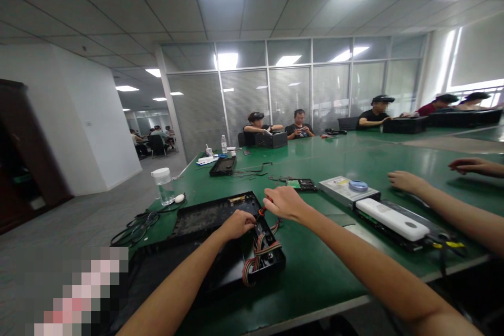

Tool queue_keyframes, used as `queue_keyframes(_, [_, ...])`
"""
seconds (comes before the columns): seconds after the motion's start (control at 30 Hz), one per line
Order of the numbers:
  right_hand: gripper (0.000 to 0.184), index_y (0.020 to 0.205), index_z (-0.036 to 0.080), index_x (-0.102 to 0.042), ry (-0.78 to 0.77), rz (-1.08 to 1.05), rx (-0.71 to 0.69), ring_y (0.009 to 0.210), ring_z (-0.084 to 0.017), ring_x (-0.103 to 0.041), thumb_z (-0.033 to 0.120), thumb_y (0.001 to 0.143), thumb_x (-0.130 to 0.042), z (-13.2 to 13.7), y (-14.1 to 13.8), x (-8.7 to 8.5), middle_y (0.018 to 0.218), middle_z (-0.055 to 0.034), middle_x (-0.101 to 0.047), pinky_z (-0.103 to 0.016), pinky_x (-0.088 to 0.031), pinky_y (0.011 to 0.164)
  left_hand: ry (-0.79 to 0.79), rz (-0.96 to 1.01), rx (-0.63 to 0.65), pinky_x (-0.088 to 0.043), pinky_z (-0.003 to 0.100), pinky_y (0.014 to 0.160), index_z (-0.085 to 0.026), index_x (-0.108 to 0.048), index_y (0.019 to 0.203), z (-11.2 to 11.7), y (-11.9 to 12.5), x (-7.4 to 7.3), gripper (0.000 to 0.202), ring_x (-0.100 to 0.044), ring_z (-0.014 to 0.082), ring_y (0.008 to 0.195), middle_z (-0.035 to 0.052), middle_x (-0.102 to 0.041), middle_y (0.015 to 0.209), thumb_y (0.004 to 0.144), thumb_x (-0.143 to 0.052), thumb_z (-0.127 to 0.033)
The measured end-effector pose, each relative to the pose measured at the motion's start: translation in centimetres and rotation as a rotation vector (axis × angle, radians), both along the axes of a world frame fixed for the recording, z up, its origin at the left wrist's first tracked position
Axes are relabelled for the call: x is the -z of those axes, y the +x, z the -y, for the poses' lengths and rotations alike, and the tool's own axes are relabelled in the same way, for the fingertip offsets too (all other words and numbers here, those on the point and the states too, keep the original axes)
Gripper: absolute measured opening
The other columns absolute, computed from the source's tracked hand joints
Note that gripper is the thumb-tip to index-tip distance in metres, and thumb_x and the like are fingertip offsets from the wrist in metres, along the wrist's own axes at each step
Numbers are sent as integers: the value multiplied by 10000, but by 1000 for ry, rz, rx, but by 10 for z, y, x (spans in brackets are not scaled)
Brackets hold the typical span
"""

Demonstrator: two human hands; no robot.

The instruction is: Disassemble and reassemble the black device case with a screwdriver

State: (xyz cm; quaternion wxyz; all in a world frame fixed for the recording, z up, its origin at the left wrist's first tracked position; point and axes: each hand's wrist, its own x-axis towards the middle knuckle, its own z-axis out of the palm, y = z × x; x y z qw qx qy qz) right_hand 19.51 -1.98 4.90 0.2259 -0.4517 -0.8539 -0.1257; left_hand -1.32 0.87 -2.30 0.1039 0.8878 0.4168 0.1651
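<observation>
A black open metal case (236, 260) lies on the green table in front of me. My right hand (284, 202) is closed around the handle of a screwdriver (261, 211), which points down at the case's right side. Close to its lower end is my left hand (238, 224), fingers bent together over the case; what they pinch, if anything, is hidden. Striped ribbon wires (260, 253) hang in the case's right section, just below both hands. The screwdriver's tip cannot be made out.
A co-worker's hands (409, 182) reach in from the right, near a metal box (342, 190) and a long white device (391, 219). Left of the case are a clear jar (163, 189) and black cables (137, 228). A circuit board (301, 184) lies beyond.
</observation>
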Motion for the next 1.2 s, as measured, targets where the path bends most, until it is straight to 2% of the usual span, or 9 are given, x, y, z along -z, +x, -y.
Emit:
queue_keyframes(0.17, [391,973,173,-572,-147,147,-11,800,-235,-590,451,852,-326,4,-31,-33,867,-113,-654,-282,-360,661,25,-4,26,-385,195,606,-137,-645,804,-1,-1,1,144,-546,117,614,13,-625,675,755,-519,-187])
queue_keyframes(0.3, [558,895,96,-613,-157,93,175,859,-279,-582,522,850,-256,-14,-44,-41,921,-198,-635,-332,-384,703,38,-20,21,-369,191,591,-139,-640,809,-1,-1,1,145,-532,112,612,11,-615,676,751,-515,-183])
queue_keyframes(0.4, [479,995,118,-577,-269,76,69,834,-247,-591,472,850,-290,-28,-40,-42,955,-162,-635,-307,-394,677,48,-32,21,-360,191,587,-141,-639,790,-2,-1,1,141,-521,110,607,6,-606,660,744,-510,-173])
queue_keyframes(0.53, [532,860,135,-618,-313,75,47,882,-256,-573,547,832,-283,-39,-28,-41,962,-156,-628,-309,-380,709,48,-20,20,-352,191,585,-142,-640,770,-2,0,1,140,-518,107,604,2,-606,655,740,-505,-169])
queue_keyframes(0.83, [557,887,134,-613,-249,55,64,854,-261,-574,551,845,-246,-30,-31,-37,942,-156,-634,-301,-370,674,40,-27,14,-357,185,586,-139,-638,771,-1,0,2,131,-522,101,592,-3,-606,646,740,-511,-148])
queue_keyframes(0.93, [499,938,159,-606,-280,48,-32,819,-219,-584,512,858,-263,-27,-34,-37,930,-119,-644,-268,-371,655,39,-41,13,-361,185,582,-142,-639,800,2,0,-1,145,-524,105,601,1,-609,664,747,-504,-153])
queue_keyframes(1.03, [553,777,149,-639,-225,22,-16,803,-225,-581,577,826,-292,-28,-35,-37,842,-134,-648,-267,-365,659,50,-57,12,-365,191,581,-141,-639,809,6,0,-4,158,-521,109,596,6,-612,672,745,-495,-149])
queue_keyframes(1.1, [559,712,149,-633,-203,-41,-17,764,-219,-577,610,798,-329,-30,-29,-32,769,-124,-642,-266,-362,649,65,-57,15,-370,195,591,-143,-638,810,8,0,-5,166,-521,111,597,6,-612,674,742,-487,-144])
queue_keyframes(1.2, [463,728,155,-609,-327,-229,-215,602,-153,-540,567,786,-404,-36,0,-7,641,-46,-601,-236,-354,569,73,-50,7,-380,193,613,-150,-635,839,9,0,-4,187,-527,113,615,4,-614,690,738,-478,-136])
